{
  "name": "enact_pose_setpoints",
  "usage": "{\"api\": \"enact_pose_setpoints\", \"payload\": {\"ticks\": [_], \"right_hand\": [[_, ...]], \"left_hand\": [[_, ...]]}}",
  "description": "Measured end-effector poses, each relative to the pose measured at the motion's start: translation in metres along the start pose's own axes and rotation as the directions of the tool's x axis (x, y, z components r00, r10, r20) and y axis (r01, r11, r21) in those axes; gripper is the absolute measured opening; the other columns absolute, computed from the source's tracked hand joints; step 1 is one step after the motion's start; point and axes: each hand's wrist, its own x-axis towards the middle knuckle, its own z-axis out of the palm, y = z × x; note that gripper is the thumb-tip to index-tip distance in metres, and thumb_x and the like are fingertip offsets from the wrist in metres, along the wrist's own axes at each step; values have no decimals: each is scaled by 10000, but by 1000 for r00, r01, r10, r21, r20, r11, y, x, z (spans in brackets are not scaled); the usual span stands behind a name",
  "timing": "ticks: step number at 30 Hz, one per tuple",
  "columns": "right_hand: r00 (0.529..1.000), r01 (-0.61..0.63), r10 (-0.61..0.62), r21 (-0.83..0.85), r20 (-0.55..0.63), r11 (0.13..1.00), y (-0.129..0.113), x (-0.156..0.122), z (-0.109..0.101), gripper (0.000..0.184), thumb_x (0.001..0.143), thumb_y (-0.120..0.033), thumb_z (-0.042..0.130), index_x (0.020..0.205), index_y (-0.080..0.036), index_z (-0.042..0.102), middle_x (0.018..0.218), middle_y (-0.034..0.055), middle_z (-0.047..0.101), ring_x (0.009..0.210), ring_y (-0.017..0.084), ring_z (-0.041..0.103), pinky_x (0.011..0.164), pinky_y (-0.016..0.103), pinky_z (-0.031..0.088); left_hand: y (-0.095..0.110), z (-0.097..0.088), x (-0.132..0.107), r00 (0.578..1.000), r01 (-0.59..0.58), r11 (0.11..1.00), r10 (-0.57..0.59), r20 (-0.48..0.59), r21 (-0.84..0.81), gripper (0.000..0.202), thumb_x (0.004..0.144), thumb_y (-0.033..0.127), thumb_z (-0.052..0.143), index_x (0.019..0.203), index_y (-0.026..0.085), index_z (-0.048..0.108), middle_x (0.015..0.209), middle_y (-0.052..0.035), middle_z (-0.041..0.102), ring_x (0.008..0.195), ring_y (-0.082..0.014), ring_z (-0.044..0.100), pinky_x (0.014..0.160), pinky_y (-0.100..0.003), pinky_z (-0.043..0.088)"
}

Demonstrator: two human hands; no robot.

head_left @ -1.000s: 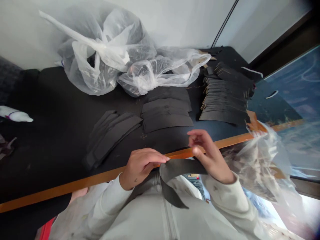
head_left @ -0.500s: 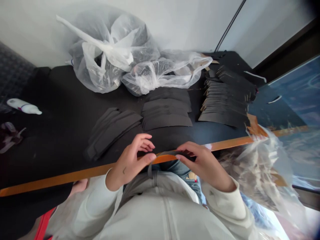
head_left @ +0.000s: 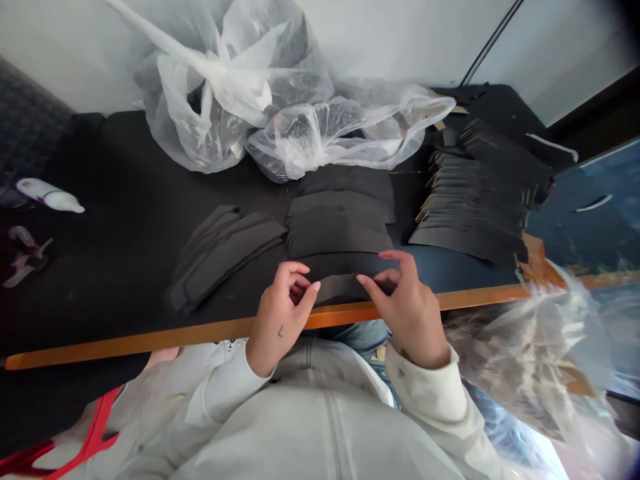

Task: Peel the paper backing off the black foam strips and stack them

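Observation:
Between my two hands, at the table's front edge, is a dark grey, gently curved strip (head_left: 341, 288) of thin sheet material. At its left end, my left hand (head_left: 281, 321) is closed, the thumb against the strip and the other fingers curled. My right hand (head_left: 413, 308) has its thumb at the right end, with the index finger raised and the other fingers bent behind. Both ends of the strip are partly hidden by the fingers. Just beyond lie a row of overlapping dark curved pieces (head_left: 340, 223) and a smaller fanned group (head_left: 227, 250) to the left.
A third row of dark pieces (head_left: 470, 207) lies on the right of the black table (head_left: 125, 267). Clear plastic bags (head_left: 225, 87) stand at the back. A white bottle (head_left: 50, 195) lies far left. Another plastic bag (head_left: 545, 333) hangs beside the table's orange edge (head_left: 125, 343).
Both hands have moved up slightly with the strip, from over the table's edge onto the tabletop. My right index finger has lifted away from the thumb. The view has shifted slightly.

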Motion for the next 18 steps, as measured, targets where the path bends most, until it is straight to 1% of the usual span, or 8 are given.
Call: {"api": "enact_pose_setpoints", "payload": {"ticks": [2,5,10,14,18], "right_hand": [[1000,-7,8,-27,17,1000,1,6,1,455,845,-559,602,1164,-244,521,750,-19,720,587,189,644,532,281,375],[997,13,-8,-61,75,998,2,13,1,362,833,-516,624,1077,-263,536,775,-29,723,632,187,670,530,268,358],[985,20,0,-109,174,994,4,23,6,331,808,-483,671,1030,-275,541,806,-47,722,643,181,675,522,257,326],[979,32,-6,-124,205,992,5,28,8,325,804,-492,677,1016,-281,551,801,-48,722,642,178,674,519,254,320],[971,16,12,-114,240,993,7,30,6,323,798,-501,684,997,-282,555,807,-47,727,655,180,676,525,254,330]], "left_hand": [[-1,2,4,1000,-21,998,20,12,65,205,930,321,584,1094,244,486,787,44,643,688,-125,593,701,-247,453],[-2,2,6,999,-17,994,12,44,110,215,927,314,582,1105,251,479,782,47,641,695,-134,604,706,-254,449],[-1,3,8,999,32,970,-35,6,240,290,870,342,651,1090,251,486,748,57,630,664,-144,605,671,-258,432],[0,4,8,999,33,945,-41,16,326,279,869,314,639,1094,256,484,723,70,618,650,-148,613,649,-257,409],[0,5,10,998,35,925,-54,40,379,272,884,312,613,1113,259,476,740,67,631,662,-156,622,636,-257,397]]}}
